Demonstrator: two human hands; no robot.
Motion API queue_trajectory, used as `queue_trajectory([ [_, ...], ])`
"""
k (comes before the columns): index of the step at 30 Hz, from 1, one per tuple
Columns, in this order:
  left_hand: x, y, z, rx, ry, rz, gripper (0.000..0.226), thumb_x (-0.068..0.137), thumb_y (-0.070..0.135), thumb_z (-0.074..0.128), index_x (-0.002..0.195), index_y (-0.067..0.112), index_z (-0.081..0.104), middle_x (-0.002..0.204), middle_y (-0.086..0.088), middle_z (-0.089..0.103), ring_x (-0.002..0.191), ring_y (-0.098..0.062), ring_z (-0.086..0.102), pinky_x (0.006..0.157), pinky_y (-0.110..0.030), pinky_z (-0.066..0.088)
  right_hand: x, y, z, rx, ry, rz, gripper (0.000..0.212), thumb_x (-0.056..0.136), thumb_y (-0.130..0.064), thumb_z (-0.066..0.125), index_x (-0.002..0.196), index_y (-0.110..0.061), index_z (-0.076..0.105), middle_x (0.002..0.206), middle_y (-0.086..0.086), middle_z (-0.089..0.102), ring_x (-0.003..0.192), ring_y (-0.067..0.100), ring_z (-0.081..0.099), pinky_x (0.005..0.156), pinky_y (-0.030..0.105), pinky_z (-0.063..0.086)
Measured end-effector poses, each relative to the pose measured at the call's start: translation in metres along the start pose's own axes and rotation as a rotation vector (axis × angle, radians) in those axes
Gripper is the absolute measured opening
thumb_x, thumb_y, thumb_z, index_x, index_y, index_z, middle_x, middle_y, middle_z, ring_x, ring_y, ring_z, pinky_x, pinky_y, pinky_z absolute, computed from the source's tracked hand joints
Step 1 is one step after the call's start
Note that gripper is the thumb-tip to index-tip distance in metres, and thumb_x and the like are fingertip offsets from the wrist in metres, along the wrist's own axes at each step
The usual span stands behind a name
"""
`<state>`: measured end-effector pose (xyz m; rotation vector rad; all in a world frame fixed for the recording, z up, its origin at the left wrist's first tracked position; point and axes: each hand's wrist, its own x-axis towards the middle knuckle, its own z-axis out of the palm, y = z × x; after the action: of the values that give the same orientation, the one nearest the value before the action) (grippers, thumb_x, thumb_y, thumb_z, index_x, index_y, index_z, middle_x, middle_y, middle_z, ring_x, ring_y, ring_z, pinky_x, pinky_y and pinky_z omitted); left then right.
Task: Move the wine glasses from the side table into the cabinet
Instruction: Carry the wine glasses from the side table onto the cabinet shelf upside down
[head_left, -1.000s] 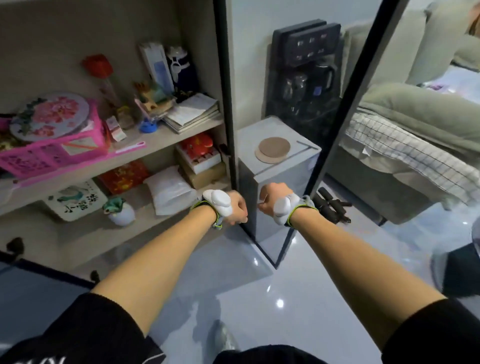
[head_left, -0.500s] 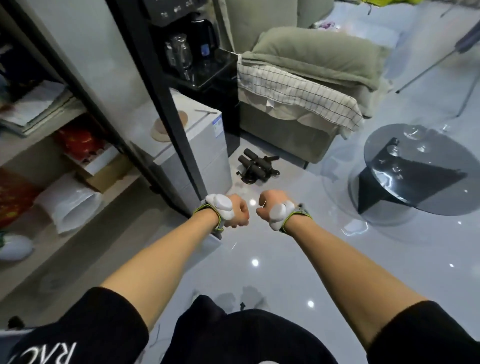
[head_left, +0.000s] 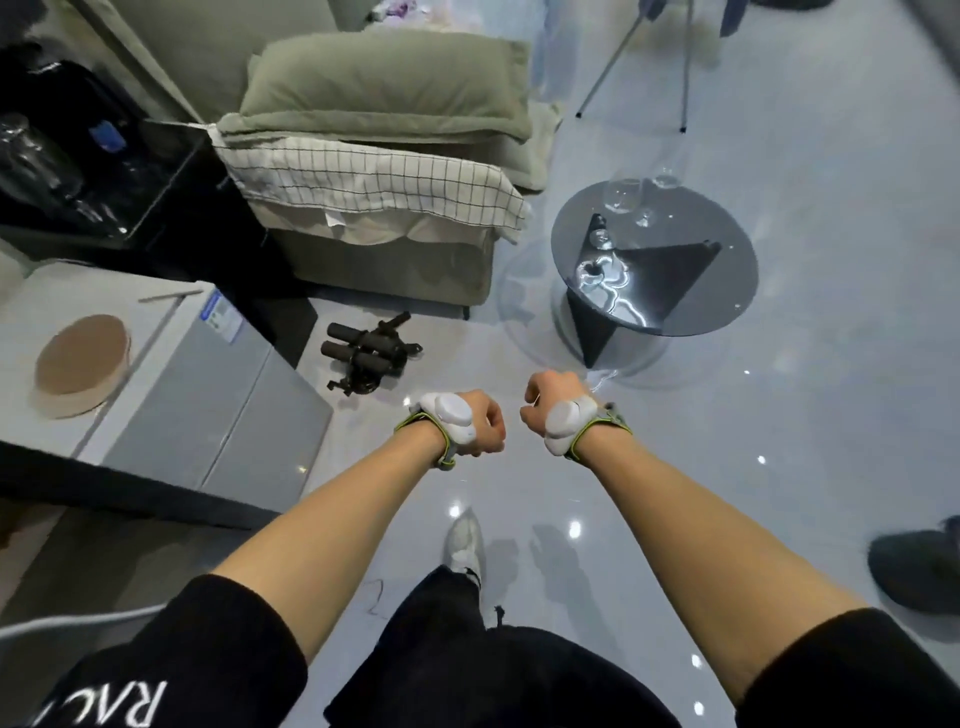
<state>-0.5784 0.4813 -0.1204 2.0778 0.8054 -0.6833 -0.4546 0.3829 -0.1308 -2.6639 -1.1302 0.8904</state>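
Note:
A round dark glass side table (head_left: 727, 291) stands on the floor at the right. Clear wine glasses (head_left: 623, 195) stand near its far edge, faint and hard to count. My left hand (head_left: 480, 423) and my right hand (head_left: 545, 397) are held out side by side in fists over the floor, both empty, a short way in front of the table. Each wrist carries a white device on a strap. The cabinet is out of view.
A small grey fridge (head_left: 208, 395) with a round tan pad (head_left: 83, 358) stands at the left. A green sofa (head_left: 384, 156) with a checked cloth is ahead. Black foam-handled gear (head_left: 369, 353) lies on the glossy floor. A dark shoe (head_left: 919, 571) sits at the right edge.
The view has swung right, away from the shelf cabinet and toward the glass side table. Both fists stay together in front of me, holding nothing.

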Motion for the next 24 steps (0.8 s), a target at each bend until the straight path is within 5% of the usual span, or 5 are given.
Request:
queue_trajectory([
  [16, 0.166, 0.152, -0.059, 0.101, -0.164, 0.053, 0.019, 0.067, 0.029, 0.058, 0.082, 0.021, 0.067, 0.086, -0.009, 0.074, 0.071, -0.022, 0.065, 0.076, -0.045, 0.058, 0.109, 0.147, -0.084, 0.272, 0.081, 0.318, 0.025, 0.080, -0.016, 0.058, 0.101, -0.006, 0.065, 0.107, 0.015, 0.067, 0.101, 0.037, 0.063, 0.081, 0.037, 0.056],
  [24, 0.252, 0.276, -0.085, 0.256, -0.083, 0.055, 0.014, 0.081, 0.022, 0.058, 0.090, 0.021, 0.069, 0.079, 0.001, 0.068, 0.083, -0.022, 0.068, 0.078, -0.028, 0.055, 0.190, 0.246, -0.173, 0.280, 0.038, 0.290, 0.020, 0.076, -0.020, 0.057, 0.095, -0.017, 0.064, 0.103, 0.010, 0.067, 0.093, 0.034, 0.062, 0.074, 0.031, 0.053],
])
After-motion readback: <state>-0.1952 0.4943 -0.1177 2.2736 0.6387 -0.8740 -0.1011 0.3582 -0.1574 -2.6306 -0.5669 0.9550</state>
